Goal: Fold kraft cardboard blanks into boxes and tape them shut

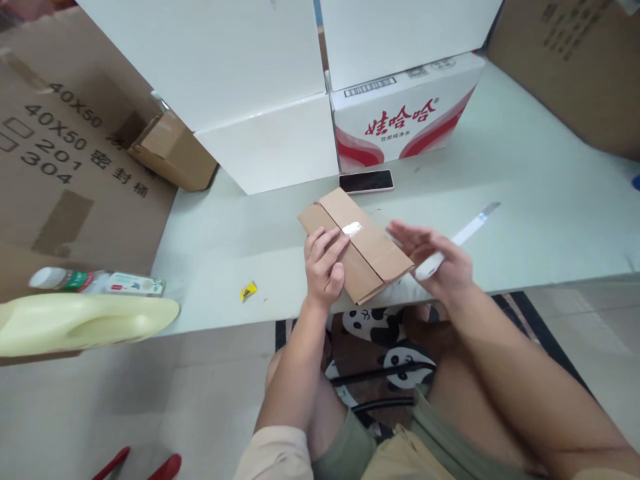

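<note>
A small flat cardboard box (373, 233) lies tilted near the front edge of the table, a strip of shiny clear tape (352, 229) across its top seam. My left hand (324, 265) grips the box from its left side, fingertips on top near the tape. To the right of the box, my right hand (440, 260) holds a white utility knife (465, 233), its blade pointing away toward the upper right. The fingers of that hand stretch toward the box's right side, slightly blurred; whether they touch it I cannot tell.
Behind the box lie a phone (367, 181) and a white-and-red carton (405, 120), beside plain white boxes (270, 143). Large brown cartons (75, 153) stand left. A plastic bottle (100, 281), a pale yellow object (90, 323) and a yellow wrapper (248, 291) are at the left front.
</note>
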Demonstrator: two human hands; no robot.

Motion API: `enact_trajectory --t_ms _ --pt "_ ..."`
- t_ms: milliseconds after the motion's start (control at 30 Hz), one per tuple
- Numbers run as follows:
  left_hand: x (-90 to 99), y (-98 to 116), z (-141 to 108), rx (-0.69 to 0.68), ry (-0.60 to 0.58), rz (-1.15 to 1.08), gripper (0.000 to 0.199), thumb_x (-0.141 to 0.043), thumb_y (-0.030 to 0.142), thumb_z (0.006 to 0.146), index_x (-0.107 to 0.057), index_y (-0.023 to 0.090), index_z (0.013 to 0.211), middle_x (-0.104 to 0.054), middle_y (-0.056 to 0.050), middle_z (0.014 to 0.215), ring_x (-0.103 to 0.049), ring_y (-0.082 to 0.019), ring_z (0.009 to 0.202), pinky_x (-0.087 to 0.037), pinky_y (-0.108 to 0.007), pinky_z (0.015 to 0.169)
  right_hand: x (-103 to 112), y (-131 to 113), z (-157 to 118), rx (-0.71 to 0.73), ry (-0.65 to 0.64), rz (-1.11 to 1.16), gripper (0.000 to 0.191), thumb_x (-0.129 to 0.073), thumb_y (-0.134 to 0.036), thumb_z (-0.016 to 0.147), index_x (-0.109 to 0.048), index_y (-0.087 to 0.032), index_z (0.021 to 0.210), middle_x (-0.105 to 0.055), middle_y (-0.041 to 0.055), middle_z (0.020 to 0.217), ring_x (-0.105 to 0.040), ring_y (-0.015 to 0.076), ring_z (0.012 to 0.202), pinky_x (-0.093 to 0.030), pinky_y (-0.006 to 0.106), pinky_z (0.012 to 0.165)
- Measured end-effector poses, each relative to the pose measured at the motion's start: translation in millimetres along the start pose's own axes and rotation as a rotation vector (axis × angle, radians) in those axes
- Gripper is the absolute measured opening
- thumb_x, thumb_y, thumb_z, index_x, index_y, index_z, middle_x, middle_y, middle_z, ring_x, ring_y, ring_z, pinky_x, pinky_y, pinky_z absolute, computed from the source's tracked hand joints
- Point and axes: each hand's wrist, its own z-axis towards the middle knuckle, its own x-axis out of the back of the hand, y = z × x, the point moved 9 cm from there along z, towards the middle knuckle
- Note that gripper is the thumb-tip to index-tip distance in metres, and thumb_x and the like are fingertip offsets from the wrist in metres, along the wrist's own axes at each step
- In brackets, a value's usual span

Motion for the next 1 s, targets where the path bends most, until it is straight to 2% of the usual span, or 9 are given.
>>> enact_trajectory --t_ms 33,100,167,233,367,467,667,800,1000 --pt "-0.6 0.0 0.0 0.0 0.024 0.0 0.045 -0.034 0.038 0.101 -0.068 0.021 0.126 -0.066 -0.011 0.131 -0.05 -0.026 0.133 -0.04 -0.047 0.115 17.6 0.2 3.7 -0.006 0.166 0.051 0.023 -0.067 -0.044 0.074 -0.066 -0.026 0.089 -0.076 0.0006 0.082 -0.073 0.0201 0.086 -0.059 0.04 0.085" --pt "-3.0 -0.2 -0.6 0.003 0.05 -0.016 0.046 -0.033 0.038 0.101 -0.069 0.02 0.124 -0.066 -0.011 0.129 -0.051 -0.026 0.13 -0.04 -0.047 0.114 51.0 1.4 5.4 -0.02 0.454 0.043 0.025 -0.069 -0.043 0.075 -0.055 -0.026 0.086 -0.049 -0.0101 0.045 -0.051 0.0106 0.043 -0.051 0.026 0.052" --pt "-4.8 -0.9 -1.0 0.014 0.056 -0.026 0.046 -0.033 0.039 0.101 -0.069 0.02 0.123 -0.066 -0.011 0.128 -0.051 -0.026 0.129 -0.04 -0.048 0.114 69.2 2.5 6.6 -0.055 0.569 -0.038 0.03 -0.065 -0.047 0.077 -0.044 -0.027 0.086 -0.034 -0.0147 0.041 -0.026 0.0065 0.032 -0.029 0.019 0.036" --pt "-5.5 -2.4 -0.8 0.036 0.046 -0.029 0.046 -0.033 0.039 0.101 -0.069 0.019 0.122 -0.067 -0.011 0.127 -0.052 -0.027 0.129 -0.04 -0.048 0.114 75.7 0.4 7.7 -0.062 0.586 -0.121 0.033 -0.061 -0.048 0.078 -0.038 -0.028 0.089 -0.042 -0.0135 0.048 -0.027 0.0064 0.033 -0.02 0.017 0.034" --pt "-6.4 -0.7 1.3 0.079 0.023 -0.02 0.043 -0.036 0.037 0.098 -0.069 0.019 0.118 -0.069 -0.011 0.124 -0.054 -0.026 0.126 -0.039 -0.047 0.114 65.7 -12.8 6.7 0.035 0.512 -0.262 0.037 -0.063 -0.029 0.064 -0.046 -0.028 0.097 -0.057 -0.0081 0.069 -0.045 0.0067 0.042 -0.029 0.018 0.037" --pt "-14.3 7.8 3.9 0.131 -0.025 0.051 0.042 -0.036 0.034 0.096 -0.069 0.021 0.119 -0.069 -0.009 0.124 -0.054 -0.026 0.126 -0.037 -0.047 0.115 53.9 -21.5 5.4 0.128 0.397 -0.273 0.039 -0.064 -0.031 0.065 -0.061 -0.024 0.103 -0.059 -0.0034 0.082 -0.056 0.0079 0.057 -0.041 0.021 0.048" --pt "-28.3 29.7 5.3 0.194 -0.057 0.203 0.042 -0.043 0.032 0.095 -0.063 0.023 0.131 -0.064 -0.009 0.135 -0.049 -0.028 0.132 -0.033 -0.047 0.116 41.3 -64.0 -21.7 0.519 0.377 -0.422 0.044 -0.072 -0.03 0.071 -0.065 -0.027 0.114 -0.053 -0.0049 0.073 -0.052 0.0108 0.061 -0.044 0.028 0.058" --pt "-28.8 28.6 0.8 0.156 0.018 0.151 0.035 -0.042 0.037 0.096 -0.06 0.022 0.122 -0.062 -0.012 0.132 -0.05 -0.028 0.13 -0.036 -0.048 0.113 10.9 -88.2 -56.1 0.77 0.349 -0.505 0.019 -0.065 -0.037 0.084 -0.069 -0.024 0.098 -0.05 -0.0043 0.061 -0.048 0.0116 0.05 -0.036 0.028 0.05" --pt "-28.1 21.6 -2.2 0.129 0.079 0.117 0.024 -0.042 0.038 0.095 -0.053 0.024 0.112 -0.059 -0.011 0.124 -0.05 -0.027 0.127 -0.036 -0.048 0.111 -56.6 -88.2 -73.4 0.894 -0.037 -0.998 0.016 -0.065 -0.015 0.082 -0.069 -0.025 0.095 -0.066 -0.0009 0.072 -0.057 0.0119 0.055 -0.041 0.027 0.05"
